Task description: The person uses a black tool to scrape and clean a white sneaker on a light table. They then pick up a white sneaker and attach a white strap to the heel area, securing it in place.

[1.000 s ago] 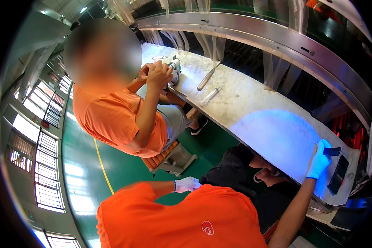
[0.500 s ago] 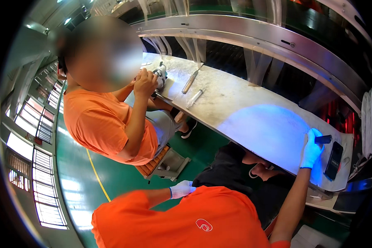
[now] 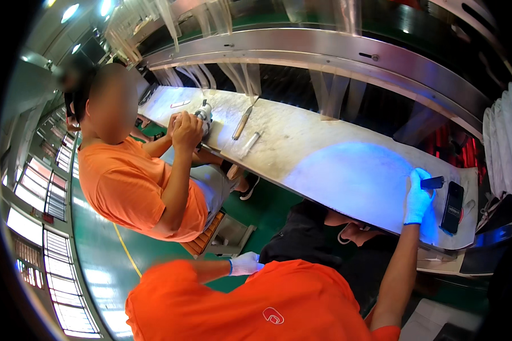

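Right hand: gloved right hand (image 3: 418,196) is reaching out at about three o'clock, fingers closing round a small dark torch (image 3: 432,182) and holding it just above the bench top.
Left hand: gloved left hand (image 3: 246,263) is hanging low near six o'clock beside the orange shirt; whether it is gripping anything I cannot tell.
Bench: long pale workbench (image 3: 301,136) is running from eleven o'clock to three o'clock, with a blue-lit patch (image 3: 352,173) glowing just left of the torch.
Phone: dark phone (image 3: 453,207) is lying flat just right of the hand.
Neighbour: co-worker's hands (image 3: 188,128) are working a small part at ten o'clock.
Doing it well: keeping the torch steady and angled low is, by my judgement, giving an even glow.
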A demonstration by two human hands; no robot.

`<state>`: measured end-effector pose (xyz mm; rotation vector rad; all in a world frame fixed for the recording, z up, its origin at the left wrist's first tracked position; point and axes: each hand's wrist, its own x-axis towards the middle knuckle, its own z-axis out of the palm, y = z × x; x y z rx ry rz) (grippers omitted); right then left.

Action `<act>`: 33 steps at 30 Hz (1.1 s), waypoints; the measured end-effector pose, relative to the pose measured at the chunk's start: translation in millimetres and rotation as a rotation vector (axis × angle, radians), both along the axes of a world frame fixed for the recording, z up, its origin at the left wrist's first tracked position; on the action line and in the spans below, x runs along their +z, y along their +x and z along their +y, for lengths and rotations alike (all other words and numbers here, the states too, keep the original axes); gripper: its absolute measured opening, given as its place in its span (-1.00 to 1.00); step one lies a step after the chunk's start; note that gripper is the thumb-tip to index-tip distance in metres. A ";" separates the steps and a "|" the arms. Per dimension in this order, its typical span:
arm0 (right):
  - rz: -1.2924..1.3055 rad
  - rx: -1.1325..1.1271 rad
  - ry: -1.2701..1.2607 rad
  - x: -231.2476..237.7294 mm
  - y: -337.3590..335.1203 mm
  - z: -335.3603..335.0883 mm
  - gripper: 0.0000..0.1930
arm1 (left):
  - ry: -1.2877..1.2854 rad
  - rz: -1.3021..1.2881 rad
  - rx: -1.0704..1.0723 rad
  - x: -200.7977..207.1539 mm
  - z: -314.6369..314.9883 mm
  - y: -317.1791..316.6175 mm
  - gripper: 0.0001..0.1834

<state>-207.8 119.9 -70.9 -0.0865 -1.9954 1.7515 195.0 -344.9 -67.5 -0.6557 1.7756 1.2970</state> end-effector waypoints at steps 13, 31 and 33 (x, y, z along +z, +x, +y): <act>-0.006 -0.017 -0.031 10.1 7.2 -7.9 -0.79 | -0.134 -0.076 -0.641 20.3 -25.4 -19.4 -0.66; -0.020 0.006 -0.116 11.6 13.5 -8.8 -0.82 | 0.193 -0.108 -0.385 -22.7 -46.7 22.6 -0.72; -0.034 0.023 -0.170 10.1 9.4 -8.4 -0.84 | 0.003 0.152 -0.784 28.4 -40.9 -15.3 -0.78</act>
